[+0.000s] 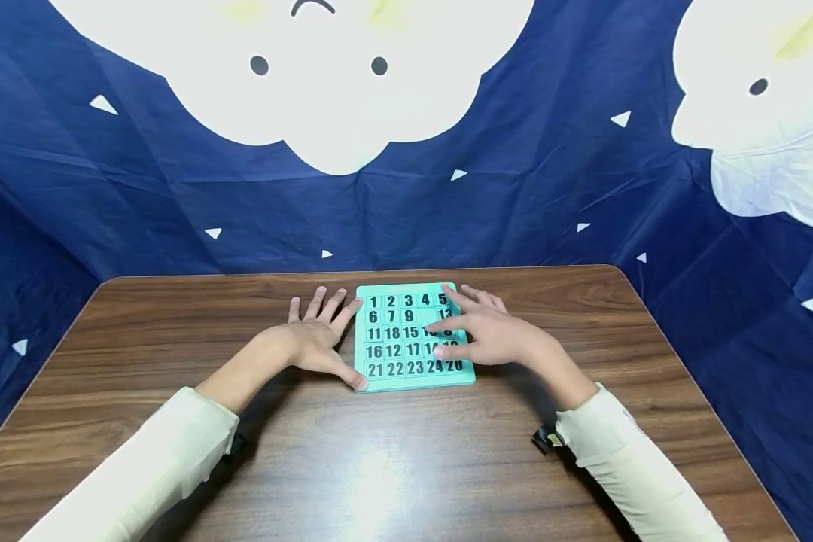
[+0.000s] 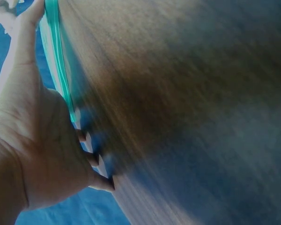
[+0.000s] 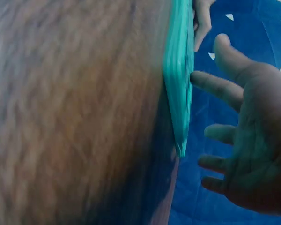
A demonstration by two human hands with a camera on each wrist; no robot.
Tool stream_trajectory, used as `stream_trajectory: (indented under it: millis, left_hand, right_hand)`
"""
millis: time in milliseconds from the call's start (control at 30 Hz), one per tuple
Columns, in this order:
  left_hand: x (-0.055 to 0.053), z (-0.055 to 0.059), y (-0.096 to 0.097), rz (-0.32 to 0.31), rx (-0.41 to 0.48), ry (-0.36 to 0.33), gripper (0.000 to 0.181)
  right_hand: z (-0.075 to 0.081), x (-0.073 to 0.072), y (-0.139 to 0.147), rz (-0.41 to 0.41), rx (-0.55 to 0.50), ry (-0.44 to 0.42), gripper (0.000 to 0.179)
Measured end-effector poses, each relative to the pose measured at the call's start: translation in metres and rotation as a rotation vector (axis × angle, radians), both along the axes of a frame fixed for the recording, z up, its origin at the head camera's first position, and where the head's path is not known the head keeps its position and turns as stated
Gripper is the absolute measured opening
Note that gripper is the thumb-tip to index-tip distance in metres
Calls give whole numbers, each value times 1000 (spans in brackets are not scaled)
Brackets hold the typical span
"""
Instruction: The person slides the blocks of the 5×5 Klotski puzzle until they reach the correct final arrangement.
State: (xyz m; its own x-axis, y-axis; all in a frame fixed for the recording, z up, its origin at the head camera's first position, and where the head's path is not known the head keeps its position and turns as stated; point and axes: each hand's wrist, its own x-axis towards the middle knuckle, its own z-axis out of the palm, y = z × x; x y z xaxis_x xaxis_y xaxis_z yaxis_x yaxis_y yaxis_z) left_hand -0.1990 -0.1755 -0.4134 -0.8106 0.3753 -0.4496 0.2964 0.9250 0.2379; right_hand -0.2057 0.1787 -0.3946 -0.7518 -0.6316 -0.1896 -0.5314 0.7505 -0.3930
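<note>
A teal sliding number puzzle point(image 1: 406, 335) with black numbered tiles lies flat on the wooden table point(image 1: 379, 467). My left hand point(image 1: 318, 339) lies flat beside the puzzle's left edge, fingers straight, with thumb and index finger braced against the frame. My right hand point(image 1: 488, 331) hovers over the puzzle's right side, fingers spread, index fingertip touching a tile in the third row and thumb on the fourth row. In the left wrist view the palm point(image 2: 42, 154) lies against the teal edge point(image 2: 61, 75). In the right wrist view a fingertip point(image 3: 199, 78) presses the puzzle point(image 3: 178, 89).
A dark blue cloth point(image 1: 108, 188) printed with white cloud faces hangs behind and around the table. The table's rounded far corners sit near the cloth. Bare wood stretches in front of and to both sides of the puzzle.
</note>
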Motion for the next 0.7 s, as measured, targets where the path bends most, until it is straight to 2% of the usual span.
stream_trajectory:
  millis: [200, 333, 567, 700]
  left_hand:
    - [1, 0, 1, 5, 0, 5, 162]
    - [3, 0, 0, 11, -2, 5, 162]
    - [5, -1, 2, 9, 6, -2, 162]
    - [6, -1, 3, 12, 2, -1, 162]
  right_hand:
    - [-4, -7, -7, -38, 92, 15, 63]
    - [-3, -12, -4, -49, 78, 14, 66]
    - [5, 4, 18, -77, 31, 7, 51]
    - [3, 9, 14, -39, 28, -17, 54]
